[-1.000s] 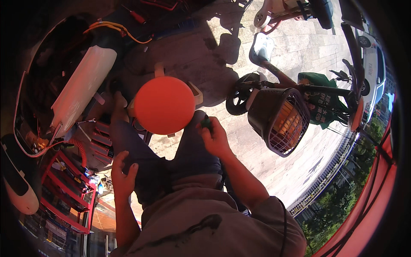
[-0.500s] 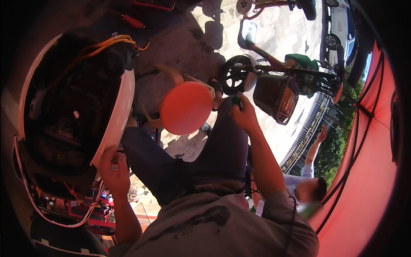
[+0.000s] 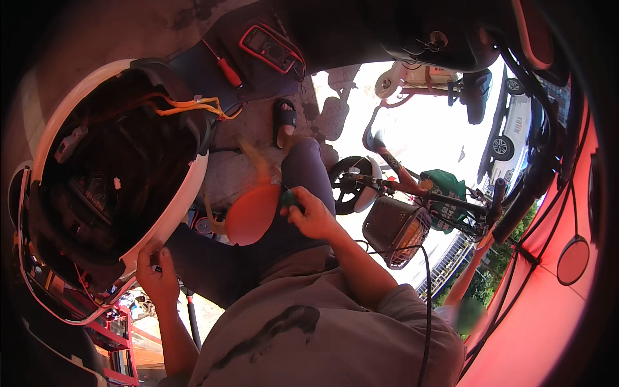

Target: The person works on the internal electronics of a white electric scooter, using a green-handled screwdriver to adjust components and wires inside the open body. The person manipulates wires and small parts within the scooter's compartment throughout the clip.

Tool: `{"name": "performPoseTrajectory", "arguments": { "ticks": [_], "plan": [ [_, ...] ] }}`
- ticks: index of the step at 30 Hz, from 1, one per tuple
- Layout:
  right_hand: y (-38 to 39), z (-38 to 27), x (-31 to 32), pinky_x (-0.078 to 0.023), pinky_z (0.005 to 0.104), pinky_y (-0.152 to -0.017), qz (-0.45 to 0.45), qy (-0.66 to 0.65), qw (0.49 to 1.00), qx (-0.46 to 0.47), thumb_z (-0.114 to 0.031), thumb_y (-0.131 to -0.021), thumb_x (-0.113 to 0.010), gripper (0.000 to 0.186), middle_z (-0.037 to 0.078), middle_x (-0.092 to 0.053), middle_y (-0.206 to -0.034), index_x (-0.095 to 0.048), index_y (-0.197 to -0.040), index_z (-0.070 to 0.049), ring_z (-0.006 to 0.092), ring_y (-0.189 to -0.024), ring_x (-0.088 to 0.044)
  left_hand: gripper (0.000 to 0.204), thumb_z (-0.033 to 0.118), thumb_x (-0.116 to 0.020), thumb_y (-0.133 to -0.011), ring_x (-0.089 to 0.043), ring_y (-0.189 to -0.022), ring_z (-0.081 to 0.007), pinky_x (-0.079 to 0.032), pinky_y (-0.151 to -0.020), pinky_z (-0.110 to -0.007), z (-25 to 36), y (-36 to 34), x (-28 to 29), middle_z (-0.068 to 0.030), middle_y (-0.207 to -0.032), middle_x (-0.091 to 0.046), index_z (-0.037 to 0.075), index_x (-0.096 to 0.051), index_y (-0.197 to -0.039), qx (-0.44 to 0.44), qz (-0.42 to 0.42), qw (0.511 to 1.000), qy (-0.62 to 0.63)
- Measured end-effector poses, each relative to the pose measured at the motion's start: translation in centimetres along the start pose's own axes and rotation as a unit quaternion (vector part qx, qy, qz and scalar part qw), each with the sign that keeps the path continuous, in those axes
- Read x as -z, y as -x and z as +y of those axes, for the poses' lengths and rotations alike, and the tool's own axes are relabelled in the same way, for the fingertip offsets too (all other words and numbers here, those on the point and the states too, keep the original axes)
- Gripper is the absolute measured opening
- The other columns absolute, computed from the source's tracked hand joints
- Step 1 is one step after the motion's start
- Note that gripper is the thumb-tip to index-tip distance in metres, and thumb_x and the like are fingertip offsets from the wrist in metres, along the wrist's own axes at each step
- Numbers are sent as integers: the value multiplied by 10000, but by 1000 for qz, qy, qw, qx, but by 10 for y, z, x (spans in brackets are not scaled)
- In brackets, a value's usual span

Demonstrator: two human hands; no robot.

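R hand [image 3: 314, 218] w/ green handle [image 3: 291, 200]; stool [image 3: 249, 219] nr

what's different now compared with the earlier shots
The left hand has gone leftward to the edge of the white-rimmed shell; whether it grips it is unclear. The view has swung, bringing the multimeter fully into sight. The right hand still holds the green-handled tool.
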State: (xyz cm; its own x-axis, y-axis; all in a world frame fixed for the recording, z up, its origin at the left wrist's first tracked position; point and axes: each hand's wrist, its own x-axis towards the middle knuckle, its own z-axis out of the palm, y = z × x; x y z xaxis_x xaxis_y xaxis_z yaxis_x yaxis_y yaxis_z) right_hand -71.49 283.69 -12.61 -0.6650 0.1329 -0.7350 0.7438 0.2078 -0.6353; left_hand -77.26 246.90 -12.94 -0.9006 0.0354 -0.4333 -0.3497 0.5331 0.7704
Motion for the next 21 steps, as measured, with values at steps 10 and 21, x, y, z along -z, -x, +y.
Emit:
{"name": "performPoseTrajectory", "arguments": {
  "ticks": [10,21],
  "plan": [
    [-50,4,-24,-539,414,-791,75,-16,987,142,-110,-913,-651,321,208,-681,-941,-547,-1200,-12,391,-928,-713,298,90,-755,-863,-667,-878,-250,-540,-785,-343,11,27,-56,-130,-1078,-682,30,-670,-1143,-2,-220,975,-31],
    [-101,35,-57,-533,467,-703,-76,34,946,315,-275,-848,-791,334,186,-711,-863,-643,-1058,-62,407,-837,-699,472,287,-722,-865,-461,-1354,-417,-272,-1160,-595,-123,104,-121,-150,-1369,-586,80,-609,-1273,-132,-108,924,-341]
  ]
}}
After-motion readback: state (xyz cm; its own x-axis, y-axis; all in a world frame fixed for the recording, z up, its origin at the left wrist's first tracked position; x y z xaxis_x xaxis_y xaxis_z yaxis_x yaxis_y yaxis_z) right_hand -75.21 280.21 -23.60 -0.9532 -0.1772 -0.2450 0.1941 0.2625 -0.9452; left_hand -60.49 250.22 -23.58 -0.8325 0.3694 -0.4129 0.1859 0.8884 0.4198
